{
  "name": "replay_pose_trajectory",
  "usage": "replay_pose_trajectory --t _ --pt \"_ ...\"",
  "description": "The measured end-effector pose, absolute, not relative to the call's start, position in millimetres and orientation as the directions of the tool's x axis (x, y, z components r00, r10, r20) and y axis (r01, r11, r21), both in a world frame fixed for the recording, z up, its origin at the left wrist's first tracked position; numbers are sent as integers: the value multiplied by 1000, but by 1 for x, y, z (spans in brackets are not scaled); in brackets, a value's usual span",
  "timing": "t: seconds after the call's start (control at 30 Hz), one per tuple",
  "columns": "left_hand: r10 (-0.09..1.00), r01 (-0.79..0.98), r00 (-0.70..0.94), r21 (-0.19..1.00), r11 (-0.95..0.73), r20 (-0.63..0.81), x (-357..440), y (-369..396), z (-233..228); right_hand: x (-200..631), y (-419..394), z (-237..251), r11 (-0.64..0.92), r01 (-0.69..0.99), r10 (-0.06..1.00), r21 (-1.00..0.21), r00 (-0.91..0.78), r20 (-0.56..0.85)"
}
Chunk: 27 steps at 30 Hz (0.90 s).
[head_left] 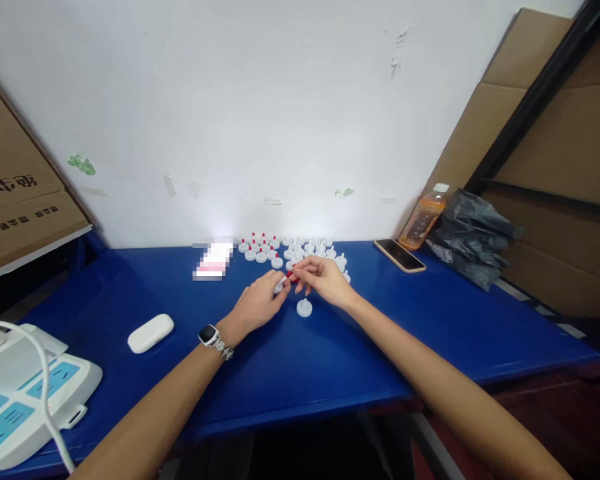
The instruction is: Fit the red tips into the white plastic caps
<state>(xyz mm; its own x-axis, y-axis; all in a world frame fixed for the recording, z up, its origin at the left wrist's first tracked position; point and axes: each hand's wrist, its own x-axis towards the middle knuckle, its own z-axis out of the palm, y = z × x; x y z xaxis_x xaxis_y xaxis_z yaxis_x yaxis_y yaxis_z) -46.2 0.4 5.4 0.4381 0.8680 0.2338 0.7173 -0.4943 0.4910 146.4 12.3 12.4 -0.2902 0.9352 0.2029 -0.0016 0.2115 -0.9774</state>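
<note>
My left hand (257, 301) is closed around a white nozzle cap (280, 286), which lies tilted with its spout toward the right. My right hand (326, 279) is closed in a pinch at that spout, its fingers on a small red tip (289, 274). More red tips (295, 279) show partly beneath the right fingers. Just in front of the hands, a single white nozzle cap (305, 308) stands upright without red. Behind to the left are several red-tipped white caps (261, 256); behind to the right, several plain white caps (321, 249) are partly hidden by my right hand.
On the blue table (300, 373) lie a white oval case (151, 333) and a power strip (45, 400) with a cable at the left. A phone (400, 256), an orange drink bottle (424, 217) and a black plastic bag (473, 237) are at the right. A white wall (280, 120) rises behind.
</note>
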Motion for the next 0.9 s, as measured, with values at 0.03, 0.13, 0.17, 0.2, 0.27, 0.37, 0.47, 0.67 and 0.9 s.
replay_pose_trajectory --t 0.03,0.13,0.17,0.2,0.27,0.37,0.47,0.67,0.9 --pt "868 718 435 490 -494 238 -46 0 6 146 12 12 232 22 937 -973 -272 217" --pt "867 721 432 482 -498 249 -45 -1 6 145 12 12 282 72 939 -957 -224 260" --pt "867 724 432 478 -498 249 -44 -1 6 144 12 11 277 60 940 -959 -225 257" --pt "867 725 433 476 -497 246 -44 -2 6 143 12 11 258 36 940 -965 -239 242" --pt "867 725 436 477 -498 242 -43 -3 5 141 11 10 210 -24 935 -978 -288 207" --pt "864 718 442 482 -502 242 -42 -4 5 140 10 10 173 -78 923 -982 -336 189" --pt "870 724 438 484 -492 228 -43 -6 7 140 7 12 154 -98 916 -983 -358 179" --pt "869 680 423 544 -492 257 -43 -10 15 136 2 14 117 -119 905 -986 -396 155" --pt "907 530 307 740 -414 287 -33 -15 19 132 -2 16 182 -174 910 -968 -344 233"
